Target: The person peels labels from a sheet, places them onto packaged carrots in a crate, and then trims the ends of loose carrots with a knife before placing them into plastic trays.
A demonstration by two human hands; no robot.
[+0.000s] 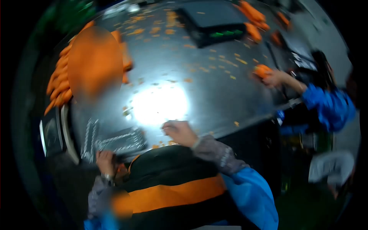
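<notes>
My left hand is at the table's near left edge, fingers curled, right by a clear plastic tray; what it grips, if anything, is hidden. Another clear piece lies beside that tray. Over the near edge of the metal table, my right hand is closed with thumb and fingers together; blur hides whether something small is in it. Orange scraps lie just below this hand. Orange carrots are piled at the left, partly behind a large blurred orange patch.
A black-edged scale or box with green lit digits stands at the back. More carrots lie beside it. At the right, a co-worker's hand holds an orange piece. Scraps dot the tabletop.
</notes>
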